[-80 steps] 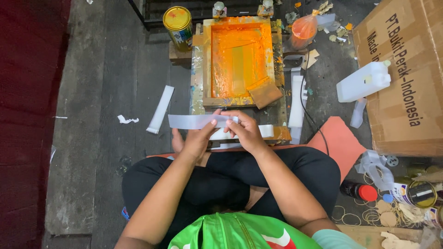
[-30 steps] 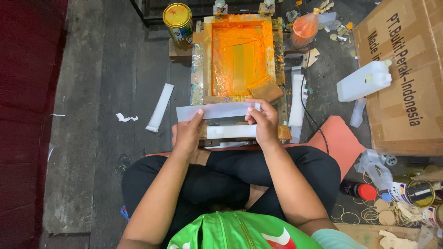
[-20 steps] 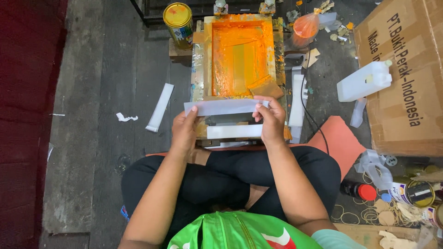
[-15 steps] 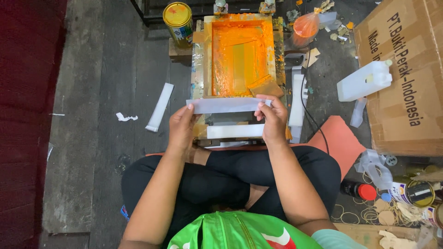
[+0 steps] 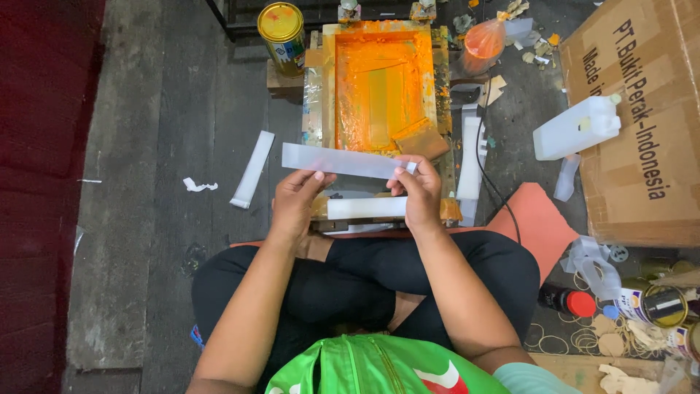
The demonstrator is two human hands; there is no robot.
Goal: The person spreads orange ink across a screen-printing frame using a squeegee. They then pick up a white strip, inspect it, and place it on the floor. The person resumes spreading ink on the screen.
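I sit cross-legged on the floor and hold a long translucent white plastic strip [image 5: 343, 160] level in front of me. My left hand [image 5: 295, 204] pinches its lower left edge and my right hand [image 5: 417, 193] grips its right end. The strip hovers over the near end of a screen-printing frame [image 5: 383, 80] smeared with orange ink, where a wooden squeegee [image 5: 423, 140] lies at the near right corner. Below the strip, between my hands, a white bar [image 5: 367, 207] rests on the frame's base.
A yellow-lidded tin [image 5: 281, 28] stands left of the frame. Another white strip [image 5: 252, 168] lies on the floor to the left. To the right are a white jerrycan [image 5: 577, 128], a big cardboard box [image 5: 642, 109], an orange mat [image 5: 536, 219], small bottles and cans.
Both hands have lifted the strip off the white bar and carried it away from me toward the orange frame, shifting grip to its two ends.
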